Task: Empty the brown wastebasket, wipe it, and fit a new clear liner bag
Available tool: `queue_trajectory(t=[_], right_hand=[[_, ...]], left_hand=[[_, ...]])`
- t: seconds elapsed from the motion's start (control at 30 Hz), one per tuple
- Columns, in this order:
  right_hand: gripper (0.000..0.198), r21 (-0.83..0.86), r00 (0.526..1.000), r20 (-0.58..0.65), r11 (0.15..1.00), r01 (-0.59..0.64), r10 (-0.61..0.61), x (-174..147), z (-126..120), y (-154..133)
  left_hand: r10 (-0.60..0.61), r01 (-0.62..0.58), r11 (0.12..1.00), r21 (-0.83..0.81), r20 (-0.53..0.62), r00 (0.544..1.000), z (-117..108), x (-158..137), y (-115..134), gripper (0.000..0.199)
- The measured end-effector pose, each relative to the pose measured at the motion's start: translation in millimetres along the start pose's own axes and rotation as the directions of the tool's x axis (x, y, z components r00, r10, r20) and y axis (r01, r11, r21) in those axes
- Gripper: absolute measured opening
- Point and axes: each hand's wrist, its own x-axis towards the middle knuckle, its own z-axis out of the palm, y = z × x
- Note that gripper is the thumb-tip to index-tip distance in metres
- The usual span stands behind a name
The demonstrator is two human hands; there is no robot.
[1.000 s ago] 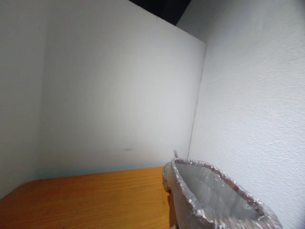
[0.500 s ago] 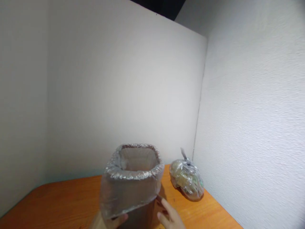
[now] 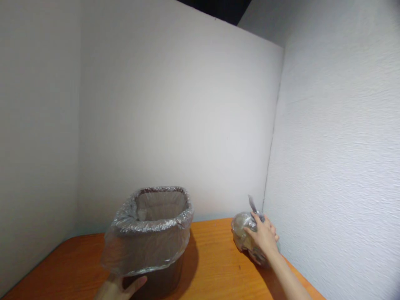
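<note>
Dark trash bin (image 3: pixel 165 281) stood upright on worktop (image 3: pixel 215 271). Translucent plastic liner (image 3: pixel 150 250) fitted inside, folded over rim and draped down outer wall. Left hand (image 3: pixel 116 288) placed at bin's lower left front, beneath liner hem; thumb extended, fingers mostly hidden, grip cannot be told. Filled, knotted plastic bag (image 3: pixel 240 234) set apart at right, near wall (image 3: pixel 337 166). Right hand (image 3: pixel 265 236) laid over bag beside knot, thumb and index finger spread, not closed.
</note>
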Motion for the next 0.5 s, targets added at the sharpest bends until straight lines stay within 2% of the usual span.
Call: queue_trajectory(t=[0.1,0.2,0.33,0.5], right_hand=[[0.037,-0.001,0.996,0.077,0.999,0.054,-0.053,5.3,2.6,9.2],[0.033,0.01,0.988,0.086,0.992,0.125,-0.126,2.2,3.4,0.4],[0.032,0.065,0.967,0.087,0.97,0.232,-0.237,-9.9,4.4,-30.7],[0.024,0.134,0.943,0.08,0.941,0.311,-0.323,-40.0,4.5,-90.0]], left_hand=[[-0.049,0.048,0.999,0.022,0.05,0.998,1.5,-2.1,-2.9,0.056],[-0.042,0.041,0.999,0.013,0.064,0.997,1.5,-4.1,-5.4,0.059],[-0.008,0.008,1.0,-0.007,0.042,0.999,1.5,-6.8,-15.9,0.061],[0.04,-0.036,0.997,-0.065,0.062,0.997,1.7,-10.7,-28.5,0.057]])
